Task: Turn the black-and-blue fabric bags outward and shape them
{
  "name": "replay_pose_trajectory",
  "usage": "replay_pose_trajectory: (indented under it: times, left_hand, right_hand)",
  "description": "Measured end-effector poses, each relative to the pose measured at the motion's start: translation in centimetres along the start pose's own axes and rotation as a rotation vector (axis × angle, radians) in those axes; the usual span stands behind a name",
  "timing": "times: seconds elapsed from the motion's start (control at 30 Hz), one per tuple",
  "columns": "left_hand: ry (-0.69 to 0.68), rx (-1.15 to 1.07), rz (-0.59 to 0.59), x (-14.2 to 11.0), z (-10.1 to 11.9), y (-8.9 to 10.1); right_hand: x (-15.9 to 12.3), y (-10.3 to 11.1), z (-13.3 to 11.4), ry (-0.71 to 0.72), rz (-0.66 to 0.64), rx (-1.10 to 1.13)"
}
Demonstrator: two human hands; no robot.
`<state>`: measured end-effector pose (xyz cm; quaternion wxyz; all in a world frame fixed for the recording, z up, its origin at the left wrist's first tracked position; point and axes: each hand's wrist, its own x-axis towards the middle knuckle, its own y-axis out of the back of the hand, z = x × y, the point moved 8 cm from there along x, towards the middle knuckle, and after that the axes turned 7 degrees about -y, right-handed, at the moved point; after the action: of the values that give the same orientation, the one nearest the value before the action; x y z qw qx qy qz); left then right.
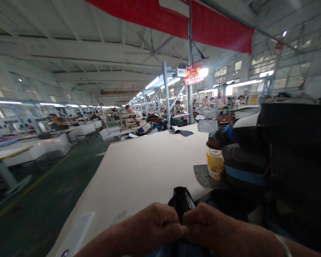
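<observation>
My left hand (152, 228) and my right hand (211, 228) meet at the bottom middle of the view, knuckles up and fingertips pressed together. Both pinch a folded piece of dark leather (180, 201) that rises above them. Some blue material (176, 248) shows below my hands, partly hidden by them. My hands are over the near end of a long cream work table (139, 171). A thin metal bangle (283, 244) circles my right wrist.
Tall stacks of dark and blue-edged material (291, 142) rise close on the right, beside a yellow-and-white bundle (215, 164) on a grey felt pad (203, 176). Further tables, seated workers and a green floor (42, 203) stretch across the factory hall.
</observation>
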<state>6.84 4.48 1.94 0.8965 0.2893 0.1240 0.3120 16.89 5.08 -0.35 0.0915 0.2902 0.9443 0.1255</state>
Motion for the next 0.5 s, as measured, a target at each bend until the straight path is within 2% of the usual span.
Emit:
replay_pose_trajectory:
  times: [0.1, 0.27, 0.4, 0.5]
  left_hand:
    - [-0.012, 0.005, 0.005, 0.2, -0.5, 0.2]
    - [-0.176, 0.117, 0.086, 0.7, 1.3, 0.6]
    - [-0.261, 0.175, 0.154, 0.5, 2.2, 2.0]
    - [-0.310, 0.179, 0.080, -0.3, 2.3, 4.0]
  right_hand:
    - [0.2, 2.3, 0.6, 0.052, 0.061, -0.007]
    - [1.1, 6.3, 4.1, 0.101, 0.152, -0.355]
    - [1.8, 6.6, 5.4, 0.138, 0.120, -0.679]
    - [2.1, 6.4, 5.4, 0.092, 0.141, -0.899]
